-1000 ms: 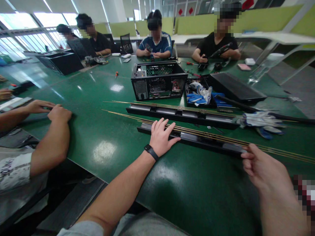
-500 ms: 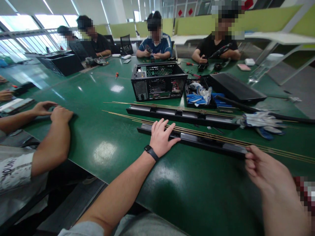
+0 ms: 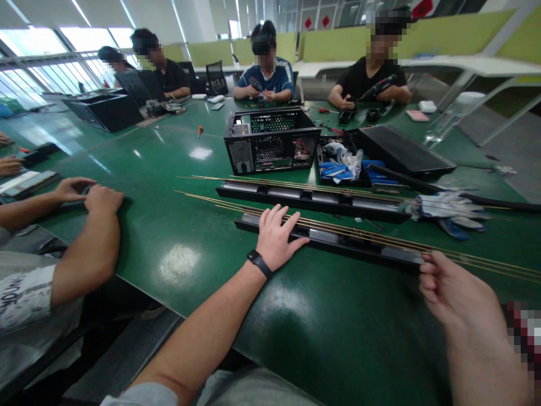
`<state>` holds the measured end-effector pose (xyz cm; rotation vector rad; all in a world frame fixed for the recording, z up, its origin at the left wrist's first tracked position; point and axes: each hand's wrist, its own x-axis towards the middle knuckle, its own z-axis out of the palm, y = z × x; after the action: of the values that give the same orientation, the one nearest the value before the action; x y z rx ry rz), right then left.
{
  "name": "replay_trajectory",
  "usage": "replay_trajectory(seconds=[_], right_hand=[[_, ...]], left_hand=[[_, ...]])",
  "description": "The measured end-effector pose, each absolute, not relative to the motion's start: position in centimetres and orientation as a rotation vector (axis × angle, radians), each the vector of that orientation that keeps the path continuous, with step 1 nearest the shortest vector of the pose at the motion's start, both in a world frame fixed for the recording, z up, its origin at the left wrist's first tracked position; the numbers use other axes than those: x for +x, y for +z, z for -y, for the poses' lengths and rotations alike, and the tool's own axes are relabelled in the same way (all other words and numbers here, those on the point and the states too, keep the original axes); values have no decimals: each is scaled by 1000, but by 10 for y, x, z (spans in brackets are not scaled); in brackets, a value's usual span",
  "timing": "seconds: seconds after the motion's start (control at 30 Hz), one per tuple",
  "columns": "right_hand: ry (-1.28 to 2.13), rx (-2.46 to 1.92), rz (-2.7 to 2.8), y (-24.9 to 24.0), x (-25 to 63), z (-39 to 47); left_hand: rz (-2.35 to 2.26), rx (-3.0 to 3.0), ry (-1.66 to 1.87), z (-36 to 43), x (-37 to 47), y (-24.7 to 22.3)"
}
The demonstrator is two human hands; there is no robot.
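A long black channel [image 3: 359,247] lies on the green table, with several thin brass-coloured rods along its top. My left hand [image 3: 276,234], with a dark watch on its wrist, rests with spread fingers over the rods and the left part of this channel. At the channel's right end, my right hand [image 3: 443,282] has its fingers closed in a pinch at the rods; exactly what lies between the fingertips is hidden. Behind it lies a second black channel [image 3: 270,197], also with thin rods along it.
An open black computer case [image 3: 273,141] stands beyond the channels. Gloves [image 3: 344,163] lie in a black tray beside it, and another glove [image 3: 452,208] is at the right. A person's forearms [image 3: 91,242] rest at the left; other people sit across the table [image 3: 147,152].
One rod's left tip now reaches further left past my left hand. Both hands keep nearly the same places.
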<state>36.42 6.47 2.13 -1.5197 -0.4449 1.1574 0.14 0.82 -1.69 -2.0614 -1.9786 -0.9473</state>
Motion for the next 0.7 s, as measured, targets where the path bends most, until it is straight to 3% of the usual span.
replay_trajectory(seconds=[0.2, 0.47, 0.7], right_hand=[[1254, -1462, 575, 21, 344, -56], [1089, -1527, 399, 30, 354, -62], [1223, -1491, 510, 36, 334, -51]], left_hand=[[1976, -2065, -947, -8, 1, -17], [1980, -2070, -943, -8, 1, -16], [1987, -2067, -939, -8, 1, -15]])
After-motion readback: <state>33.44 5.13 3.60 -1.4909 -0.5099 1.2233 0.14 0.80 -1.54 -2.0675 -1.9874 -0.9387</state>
